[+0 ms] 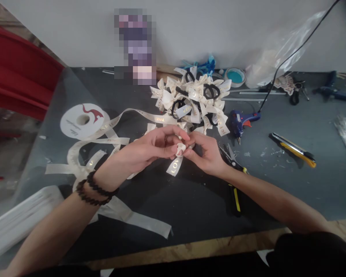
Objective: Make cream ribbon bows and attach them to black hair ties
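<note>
Between my two hands is a short piece of cream ribbon (175, 165) with gold letters, bunched at its top into a small folded knot. My left hand (158, 144), with dark bead bracelets at the wrist, pinches the folded part between thumb and fingers. From the other side my right hand (203, 152) grips the same ribbon with thumb and forefinger. Just beyond my fingers lies a heap of cream ribbon bows (196, 96) with black hair ties. Scissors (234, 163) with black and yellow handles lie partly beneath my right forearm.
A ribbon spool (79, 121) lies at left, with loose ribbon lengths (135, 219) around it. To the right are a blue glue gun (243, 119) with its cord and a yellow utility knife (294, 150). A tape roll (235, 76) sits near the wall. A white box (25, 219) stands front left.
</note>
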A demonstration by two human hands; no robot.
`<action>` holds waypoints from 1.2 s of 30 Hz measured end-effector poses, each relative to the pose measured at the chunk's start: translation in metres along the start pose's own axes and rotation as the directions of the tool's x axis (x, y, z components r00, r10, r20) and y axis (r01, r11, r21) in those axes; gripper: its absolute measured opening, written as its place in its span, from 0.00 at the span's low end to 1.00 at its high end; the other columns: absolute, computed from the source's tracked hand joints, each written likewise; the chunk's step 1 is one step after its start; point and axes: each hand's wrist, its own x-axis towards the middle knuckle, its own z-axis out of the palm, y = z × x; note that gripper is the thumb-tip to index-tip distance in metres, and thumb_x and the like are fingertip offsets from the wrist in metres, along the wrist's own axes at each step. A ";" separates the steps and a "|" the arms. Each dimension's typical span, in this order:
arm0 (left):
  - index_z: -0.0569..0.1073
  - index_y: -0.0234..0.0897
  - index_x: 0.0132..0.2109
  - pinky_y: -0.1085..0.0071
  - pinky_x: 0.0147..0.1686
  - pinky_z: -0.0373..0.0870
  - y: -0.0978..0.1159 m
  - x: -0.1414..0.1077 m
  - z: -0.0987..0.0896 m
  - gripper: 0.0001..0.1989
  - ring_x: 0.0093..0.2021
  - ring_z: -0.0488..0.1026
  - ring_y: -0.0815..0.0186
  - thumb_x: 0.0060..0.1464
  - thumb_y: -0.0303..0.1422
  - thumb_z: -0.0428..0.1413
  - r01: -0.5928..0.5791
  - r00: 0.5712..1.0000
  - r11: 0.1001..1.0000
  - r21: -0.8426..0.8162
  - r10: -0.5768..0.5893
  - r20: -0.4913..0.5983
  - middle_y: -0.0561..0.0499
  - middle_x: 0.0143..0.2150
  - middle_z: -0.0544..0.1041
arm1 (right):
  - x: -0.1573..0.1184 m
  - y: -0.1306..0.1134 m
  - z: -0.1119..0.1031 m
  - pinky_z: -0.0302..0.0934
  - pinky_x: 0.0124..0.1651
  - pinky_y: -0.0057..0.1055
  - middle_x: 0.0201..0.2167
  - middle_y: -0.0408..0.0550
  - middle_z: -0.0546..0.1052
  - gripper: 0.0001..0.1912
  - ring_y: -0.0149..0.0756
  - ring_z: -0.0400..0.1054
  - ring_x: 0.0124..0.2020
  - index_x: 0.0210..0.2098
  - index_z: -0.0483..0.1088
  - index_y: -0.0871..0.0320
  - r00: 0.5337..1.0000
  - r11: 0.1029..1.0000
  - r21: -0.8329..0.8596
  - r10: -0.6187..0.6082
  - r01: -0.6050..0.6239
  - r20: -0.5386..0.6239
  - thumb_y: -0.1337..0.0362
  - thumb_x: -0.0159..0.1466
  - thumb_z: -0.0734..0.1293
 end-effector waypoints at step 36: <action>0.85 0.37 0.39 0.71 0.32 0.73 0.018 -0.008 0.009 0.09 0.35 0.77 0.67 0.61 0.39 0.66 -0.111 0.905 0.637 0.763 0.382 -0.188 0.42 0.57 0.81 | -0.003 0.006 0.005 0.70 0.46 0.34 0.37 0.43 0.83 0.09 0.34 0.76 0.37 0.44 0.81 0.53 0.959 0.937 0.288 0.248 -0.200 -0.138 0.56 0.67 0.77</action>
